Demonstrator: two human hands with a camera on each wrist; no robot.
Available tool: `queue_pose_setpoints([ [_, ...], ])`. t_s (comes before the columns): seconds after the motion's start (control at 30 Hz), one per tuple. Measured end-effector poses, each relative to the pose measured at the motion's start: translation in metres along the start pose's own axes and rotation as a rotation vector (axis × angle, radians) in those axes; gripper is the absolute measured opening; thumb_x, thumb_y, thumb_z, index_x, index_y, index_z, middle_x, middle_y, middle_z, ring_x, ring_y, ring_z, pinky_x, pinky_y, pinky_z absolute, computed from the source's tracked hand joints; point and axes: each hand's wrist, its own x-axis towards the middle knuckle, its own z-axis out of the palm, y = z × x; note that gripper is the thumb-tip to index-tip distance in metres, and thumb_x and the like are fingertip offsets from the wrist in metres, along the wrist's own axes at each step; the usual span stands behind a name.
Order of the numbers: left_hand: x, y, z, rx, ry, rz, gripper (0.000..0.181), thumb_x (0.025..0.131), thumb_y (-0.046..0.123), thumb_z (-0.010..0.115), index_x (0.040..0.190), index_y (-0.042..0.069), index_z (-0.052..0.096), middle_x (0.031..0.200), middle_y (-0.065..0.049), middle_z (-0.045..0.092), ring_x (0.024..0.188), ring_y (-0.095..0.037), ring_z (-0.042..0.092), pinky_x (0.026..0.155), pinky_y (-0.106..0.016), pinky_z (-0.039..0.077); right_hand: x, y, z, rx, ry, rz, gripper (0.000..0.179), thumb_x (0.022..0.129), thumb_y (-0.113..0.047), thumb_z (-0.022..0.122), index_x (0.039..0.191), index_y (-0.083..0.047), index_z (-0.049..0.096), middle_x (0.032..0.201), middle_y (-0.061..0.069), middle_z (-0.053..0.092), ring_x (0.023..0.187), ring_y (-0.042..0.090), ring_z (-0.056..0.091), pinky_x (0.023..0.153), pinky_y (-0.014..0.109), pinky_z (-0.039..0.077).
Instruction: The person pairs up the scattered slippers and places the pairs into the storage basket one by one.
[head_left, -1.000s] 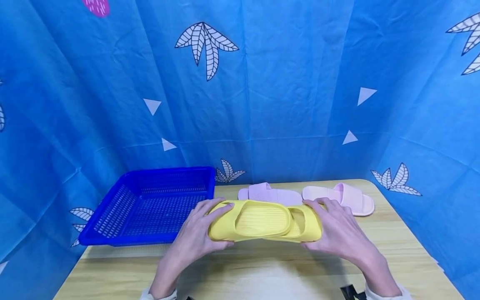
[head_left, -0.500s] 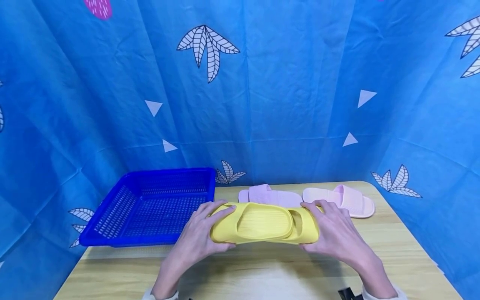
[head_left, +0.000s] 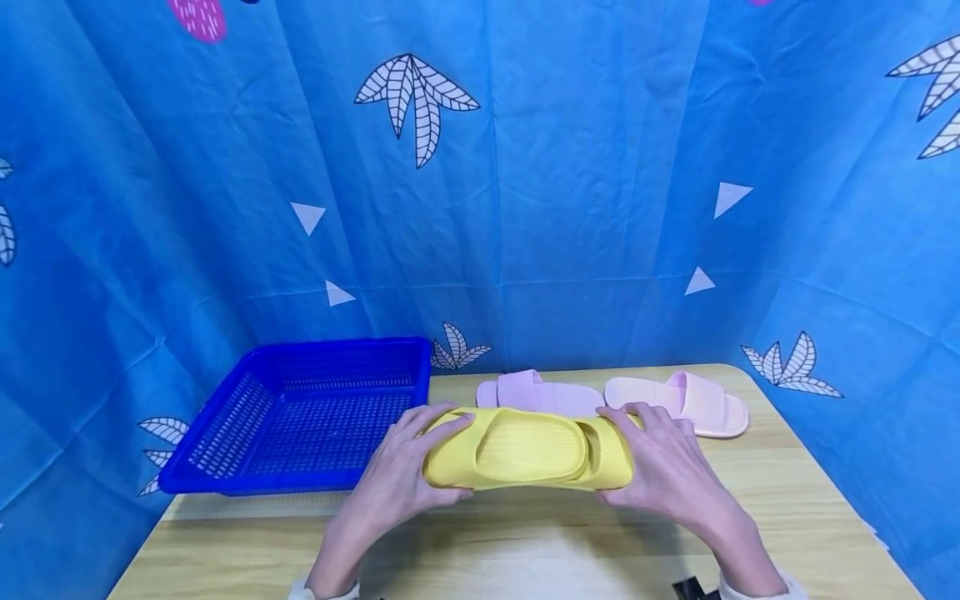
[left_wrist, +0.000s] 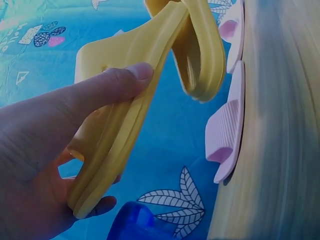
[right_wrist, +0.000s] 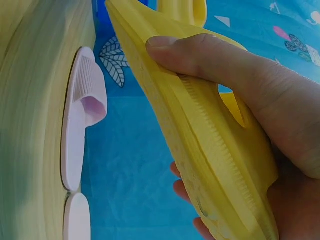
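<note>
Two yellow slippers are held level above the table, toes pointing outward and heels overlapping. My left hand point(head_left: 397, 467) grips the left slipper point(head_left: 528, 450) round its toe strap; in the left wrist view the thumb presses along the slipper's edge and the fingers curl behind. On the other side, my right hand point(head_left: 667, 467) holds the right slipper point(head_left: 617, 454) by its strap end, thumb in front and fingertips showing past the sole in the right wrist view. The left slipper lies in front and hides much of the right one's footbed.
Behind the hands, a lilac slipper point(head_left: 573, 398) and a pale pink slipper point(head_left: 705, 404) rest along the back of the wooden table point(head_left: 780, 500). At the left stands a blue mesh basket point(head_left: 300, 483). A blue printed curtain point(head_left: 585, 167) surrounds the table.
The two yellow slippers have slid closer together, overlapping more. My right hand has shifted left and my left hand slightly right, both keeping their hold.
</note>
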Motion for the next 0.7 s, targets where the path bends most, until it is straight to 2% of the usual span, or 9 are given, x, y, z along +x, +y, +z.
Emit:
queue_pose_setpoints([
  [0.23,0.0,0.004,0.005,-0.042,-0.003,0.027,0.089,0.063,0.049,0.096,0.143,0.032,0.061,0.143,-0.004,0.058,0.129,-0.027,0.051,0.099,-0.055,0.046,0.0,-0.005,0.005,-0.018,0.031,-0.028,0.101,0.045,-0.05,0.098,0.133,-0.016,0.062,0.116,0.016,0.062,0.1,0.035,0.059,0.071,0.044,0.038],
  [0.37,0.0,0.006,0.008,-0.036,-0.013,0.024,0.09,0.064,0.052,0.095,0.144,0.033,0.059,0.144,-0.004,0.058,0.129,-0.026,0.051,0.098,-0.055,0.047,0.0,-0.008,0.008,-0.03,0.016,-0.029,0.1,0.045,-0.049,0.097,0.133,-0.017,0.061,0.117,0.018,0.062,0.102,0.037,0.059,0.072,0.046,0.038],
  [0.7,0.002,0.008,0.014,-0.021,0.016,0.045,0.093,0.062,0.052,0.096,0.144,0.032,0.058,0.144,-0.002,0.057,0.129,-0.024,0.05,0.096,-0.05,0.047,-0.001,-0.01,0.009,-0.036,0.015,-0.029,0.101,0.045,-0.05,0.097,0.133,-0.016,0.061,0.118,0.018,0.062,0.103,0.036,0.059,0.072,0.046,0.038],
])
